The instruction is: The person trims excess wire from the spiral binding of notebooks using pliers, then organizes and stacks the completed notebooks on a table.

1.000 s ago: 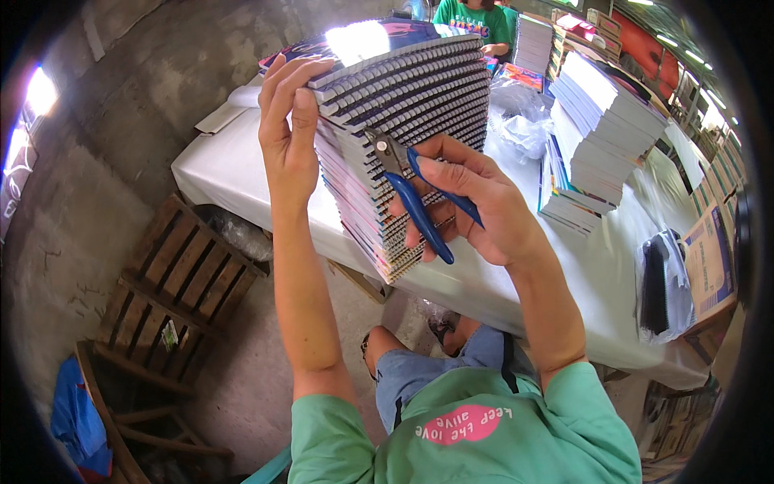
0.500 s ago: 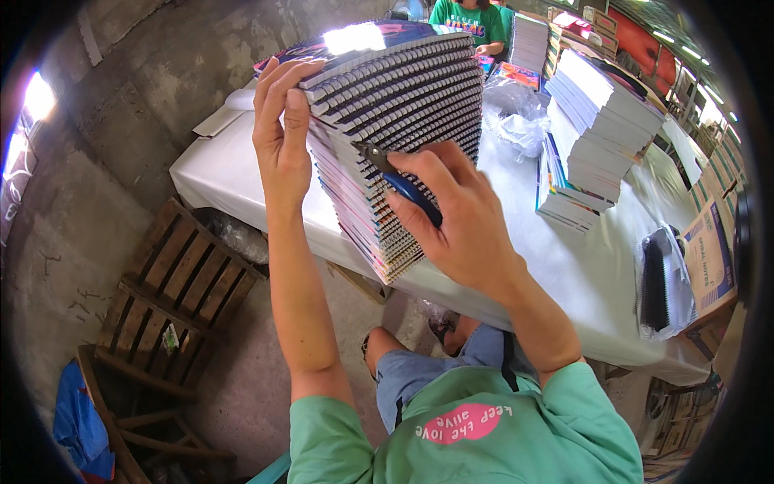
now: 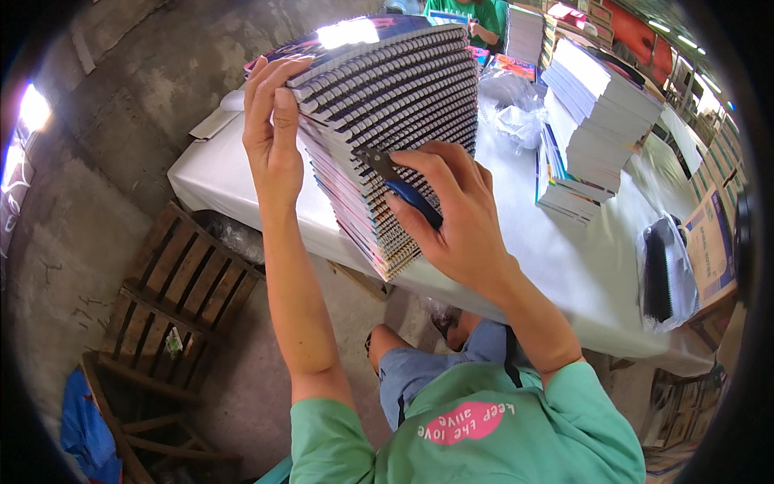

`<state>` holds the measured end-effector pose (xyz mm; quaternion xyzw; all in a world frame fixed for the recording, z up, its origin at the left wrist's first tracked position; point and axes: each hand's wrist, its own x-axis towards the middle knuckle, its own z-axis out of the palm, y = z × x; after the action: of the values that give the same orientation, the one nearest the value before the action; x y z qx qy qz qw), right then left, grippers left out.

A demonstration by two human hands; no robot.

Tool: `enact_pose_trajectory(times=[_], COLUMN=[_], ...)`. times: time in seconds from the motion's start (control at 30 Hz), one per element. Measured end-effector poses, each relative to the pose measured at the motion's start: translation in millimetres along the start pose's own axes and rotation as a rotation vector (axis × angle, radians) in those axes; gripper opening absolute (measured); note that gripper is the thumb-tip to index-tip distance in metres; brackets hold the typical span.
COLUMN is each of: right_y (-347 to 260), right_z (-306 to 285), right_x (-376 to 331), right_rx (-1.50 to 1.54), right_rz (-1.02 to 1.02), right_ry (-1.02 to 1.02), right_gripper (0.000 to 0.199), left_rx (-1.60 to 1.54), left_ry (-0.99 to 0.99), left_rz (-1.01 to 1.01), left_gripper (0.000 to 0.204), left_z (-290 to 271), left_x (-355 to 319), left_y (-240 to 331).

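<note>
A tall stack of spiral-bound notebooks (image 3: 403,97) rises at the table's near edge, its dark coil bindings facing me. At its upper left corner, my left hand (image 3: 274,121) grips the top notebooks, fingers over the cover and thumb against the side. In my right hand (image 3: 455,210) is a pair of cutting pliers (image 3: 415,202) with blue handles. The fingers wrap round the handles, and the dark jaws touch the ends of the coils at the stack's left corner, partway down. Exactly what the jaw tips pinch is too small to tell.
On the white-covered table (image 3: 556,266) stand a stack of loose page blocks (image 3: 597,121), crumpled clear plastic (image 3: 516,117) and bagged black coils (image 3: 661,270) beside a cardboard box (image 3: 709,242). A person in green (image 3: 476,20) works at the far end. A wooden slatted rack (image 3: 173,290) stands left.
The view has shifted slightly. The pliers stay at nearly the same place on the coils, and my left hand keeps its grip. The far person's arm has moved.
</note>
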<state>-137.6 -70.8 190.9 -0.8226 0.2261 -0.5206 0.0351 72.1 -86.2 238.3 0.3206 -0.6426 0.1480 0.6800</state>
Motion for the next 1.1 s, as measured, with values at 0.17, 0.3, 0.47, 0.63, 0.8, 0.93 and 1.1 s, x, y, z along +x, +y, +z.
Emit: enact_pose_trajectory(times=[0.17, 0.3, 0.47, 0.63, 0.8, 0.93, 1.1], right_y=[-2, 3, 0, 6, 9, 12, 8], right_z=[-1, 6, 2, 7, 13, 12, 16], right_x=[2, -6, -10, -11, -9, -9, -9], right_rx=[0.239, 0.626, 0.298, -0.006, -0.058, -0.123, 0.199], right_rz=[0.128, 0.276, 0.16, -0.021, -0.068, -0.104, 0.024], right_ry=[-0.144, -0.188, -0.08, 0.071, 0.085, 0.097, 0.0], right_gripper=[0.033, 0.03, 0.033, 0.038, 0.037, 0.035, 0.029], left_rx=[0.087, 0.079, 0.037, 0.064, 0.016, -0.005, 0.014], left_ry=[-0.064, -0.06, -0.07, -0.054, -0.069, -0.077, -0.036], left_rz=[0.035, 0.102, 0.034, 0.076, 0.051, 0.042, 0.009], left_gripper=[0.038, 0.037, 0.039, 0.039, 0.04, 0.04, 0.041], left_z=[-3, -4, -7, -4, -4, -4, -3], left_x=[2, 0, 0, -1, 0, 0, -2], left_y=[1, -5, -7, -11, -9, -9, -8])
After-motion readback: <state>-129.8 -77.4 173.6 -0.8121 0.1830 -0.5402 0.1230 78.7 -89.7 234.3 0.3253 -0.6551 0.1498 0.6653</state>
